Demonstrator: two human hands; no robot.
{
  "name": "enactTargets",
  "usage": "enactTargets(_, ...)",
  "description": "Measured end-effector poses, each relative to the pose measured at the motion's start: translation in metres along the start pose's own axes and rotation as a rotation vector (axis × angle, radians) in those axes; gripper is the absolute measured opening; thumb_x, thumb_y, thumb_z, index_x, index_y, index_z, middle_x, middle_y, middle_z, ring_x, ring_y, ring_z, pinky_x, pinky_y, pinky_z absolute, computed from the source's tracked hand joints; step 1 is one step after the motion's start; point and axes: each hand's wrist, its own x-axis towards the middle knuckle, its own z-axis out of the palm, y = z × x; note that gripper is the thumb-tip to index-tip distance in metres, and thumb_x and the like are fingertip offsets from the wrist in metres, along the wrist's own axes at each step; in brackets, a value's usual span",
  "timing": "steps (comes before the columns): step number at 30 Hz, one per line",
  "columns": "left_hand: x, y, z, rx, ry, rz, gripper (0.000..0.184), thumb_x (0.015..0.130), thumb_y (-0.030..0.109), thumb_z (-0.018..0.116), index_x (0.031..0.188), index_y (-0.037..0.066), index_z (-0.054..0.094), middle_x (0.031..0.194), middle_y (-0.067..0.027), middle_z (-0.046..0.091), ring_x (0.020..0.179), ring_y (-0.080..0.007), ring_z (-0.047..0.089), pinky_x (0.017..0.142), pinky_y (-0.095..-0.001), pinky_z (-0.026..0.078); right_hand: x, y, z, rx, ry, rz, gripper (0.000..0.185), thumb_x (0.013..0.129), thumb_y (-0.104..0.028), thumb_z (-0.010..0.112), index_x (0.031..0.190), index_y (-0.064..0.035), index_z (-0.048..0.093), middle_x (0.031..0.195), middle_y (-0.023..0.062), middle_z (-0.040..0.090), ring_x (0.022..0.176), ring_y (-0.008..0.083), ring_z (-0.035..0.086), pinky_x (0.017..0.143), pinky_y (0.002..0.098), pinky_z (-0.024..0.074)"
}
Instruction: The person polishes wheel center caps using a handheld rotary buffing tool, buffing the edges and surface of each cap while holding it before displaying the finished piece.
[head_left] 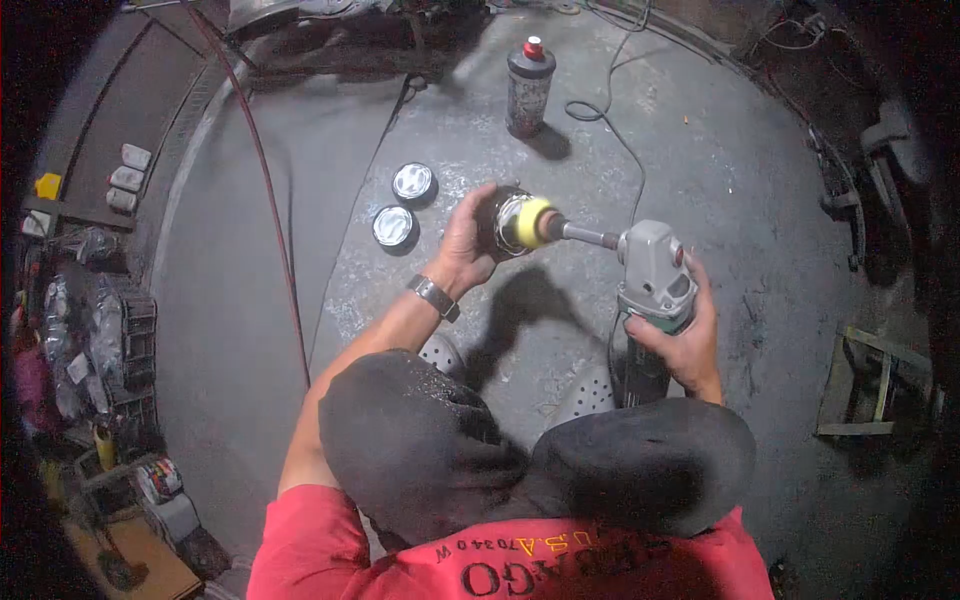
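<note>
My left hand [464, 240] is wrapped round a dark round part [507, 219] with a shiny face. Against that face rests a yellow pad [534, 222] on the long shaft of a grey power tool [655, 265]. My right hand [686, 343] grips the tool's body near its head, thumb on the near side. Left of my left hand, two round parts with shiny silver faces, one [412, 182] above the other [393, 226], lie on the grey floor [340, 130].
A dark bottle with a red cap [529, 88] stands on the floor ahead. A cable [625, 140] runs from the top toward the tool. A red hose [265, 165] crosses at the left. Crates [138, 340] line the left side; a metal frame [862, 385] lies at the right.
</note>
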Motion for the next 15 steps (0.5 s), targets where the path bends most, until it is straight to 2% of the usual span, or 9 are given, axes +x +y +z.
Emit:
enactTargets(8, 0.010, 0.004, -0.007, 0.206, 0.011, 0.036, 0.045, 0.098, 0.047, 0.060, 0.125, 0.011, 0.063, 0.115, -0.0039, 0.068, 0.103, -0.0184, 0.067, 0.091, -0.0386, 0.055, -0.001, 0.002, -0.007, -0.113, -0.089, -0.054, 0.106, 0.061, -0.019, 0.097, 0.147, -0.0013, 0.038, 0.137, 0.0185, 0.055, 0.128, 0.0278, 0.056, 0.110, 0.0398, 0.0432)
enactTargets(11, 0.009, 0.005, -0.009, 0.226, 0.016, 0.029, 0.046, 0.098, 0.047, 0.061, 0.127, 0.010, 0.063, 0.114, -0.0051, 0.068, 0.103, -0.0178, 0.067, 0.090, -0.0364, 0.055, -0.001, -0.006, -0.001, -0.095, -0.032, -0.046, 0.106, 0.060, -0.020, 0.098, 0.147, -0.0016, 0.039, 0.137, 0.0184, 0.055, 0.128, 0.0281, 0.055, 0.111, 0.0400, 0.0420)
enactTargets(15, 0.002, 0.011, -0.001, 0.307, 0.009, 0.055, 0.047, 0.098, 0.045, 0.062, 0.127, 0.007, 0.062, 0.113, -0.0070, 0.067, 0.102, -0.0173, 0.067, 0.087, -0.0355, 0.056, -0.002, -0.009, -0.006, -0.174, -0.119, -0.064, 0.107, 0.058, -0.020, 0.098, 0.146, -0.0013, 0.039, 0.136, 0.0183, 0.056, 0.128, 0.0281, 0.056, 0.111, 0.0401, 0.0419)
